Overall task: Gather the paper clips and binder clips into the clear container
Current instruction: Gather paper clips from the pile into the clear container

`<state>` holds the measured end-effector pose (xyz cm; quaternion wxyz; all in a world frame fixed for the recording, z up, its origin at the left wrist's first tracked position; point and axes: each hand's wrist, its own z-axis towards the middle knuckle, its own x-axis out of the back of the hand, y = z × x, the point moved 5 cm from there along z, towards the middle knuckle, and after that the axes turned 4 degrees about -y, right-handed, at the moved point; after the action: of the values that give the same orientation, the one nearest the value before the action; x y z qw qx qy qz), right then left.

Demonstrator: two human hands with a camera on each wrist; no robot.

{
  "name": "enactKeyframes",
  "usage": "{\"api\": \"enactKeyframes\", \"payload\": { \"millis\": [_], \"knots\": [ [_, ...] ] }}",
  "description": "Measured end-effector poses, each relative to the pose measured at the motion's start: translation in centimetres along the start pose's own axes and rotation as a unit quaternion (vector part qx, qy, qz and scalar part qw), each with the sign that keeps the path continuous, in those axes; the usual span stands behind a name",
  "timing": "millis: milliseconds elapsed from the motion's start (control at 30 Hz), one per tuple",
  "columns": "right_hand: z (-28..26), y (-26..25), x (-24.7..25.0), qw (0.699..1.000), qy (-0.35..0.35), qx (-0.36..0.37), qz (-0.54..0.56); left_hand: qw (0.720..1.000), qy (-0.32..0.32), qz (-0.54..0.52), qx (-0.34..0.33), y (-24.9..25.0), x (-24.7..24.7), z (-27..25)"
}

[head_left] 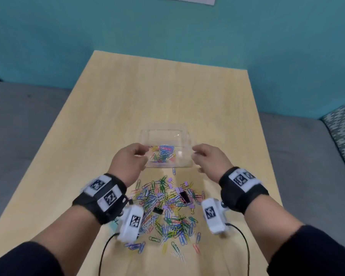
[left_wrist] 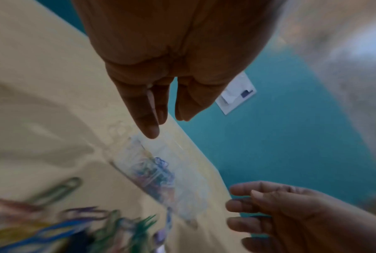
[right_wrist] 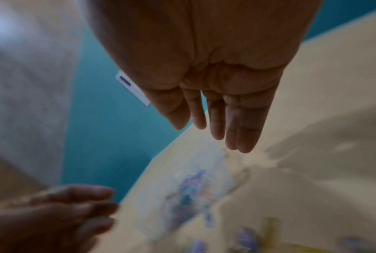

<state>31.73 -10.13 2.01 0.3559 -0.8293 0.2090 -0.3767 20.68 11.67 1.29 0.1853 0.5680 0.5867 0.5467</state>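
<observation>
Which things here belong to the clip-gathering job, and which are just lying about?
Job:
clear container, some clips already inside
loose pile of paper clips
purple binder clips
black binder clips
left hand
right hand

Lying about:
wooden table
paper on the teal wall

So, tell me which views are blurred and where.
Head view: mostly sharp, the container and clips readable, with slight smear on the wrist bands. Left wrist view: left hand fairly clear, clips at the bottom streaked by motion. Right wrist view: blurred throughout; the right hand is soft and the container a smear.
</observation>
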Motion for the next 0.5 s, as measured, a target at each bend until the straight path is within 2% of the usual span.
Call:
{"api": "enactKeyframes", "payload": {
  "millis": [33, 100, 167, 233, 333, 400, 500],
  "knots": [
    [-0.9, 1.3, 0.4, 0.996, 0.002, 0.006, -0.091, 0.997, -0.002, 0.069, -0.022, -0.6, 0.3, -1.3],
    [-3.2, 4.5, 0.5, 0.967, -0.011, 0.006, -0.253, 0.980, -0.011, 0.180, -0.088, -1.9, 0.0, -4.8],
    [-5.5, 7.2, -0.6, 0.938, -0.044, 0.034, -0.341, 0.960, -0.059, 0.233, -0.145, -3.2, -1.3, -8.7],
    [-7.1, 9.2, -2.3, 0.918, -0.073, 0.081, -0.380, 0.941, -0.120, 0.261, -0.180, -4.9, -3.1, -11.9],
    [-8.1, 11.6, -4.8, 0.885, -0.092, 0.131, -0.437, 0.918, -0.171, 0.288, -0.212, -7.6, -5.5, -15.2],
    [-8.7, 12.6, -6.3, 0.873, -0.093, 0.115, -0.466, 0.906, -0.180, 0.306, -0.230, -8.6, -6.7, -16.8],
    [-10.8, 13.3, -8.3, 0.884, -0.074, 0.079, -0.454, 0.879, -0.180, 0.360, -0.255, -8.8, -7.6, -18.4]
  ]
}}
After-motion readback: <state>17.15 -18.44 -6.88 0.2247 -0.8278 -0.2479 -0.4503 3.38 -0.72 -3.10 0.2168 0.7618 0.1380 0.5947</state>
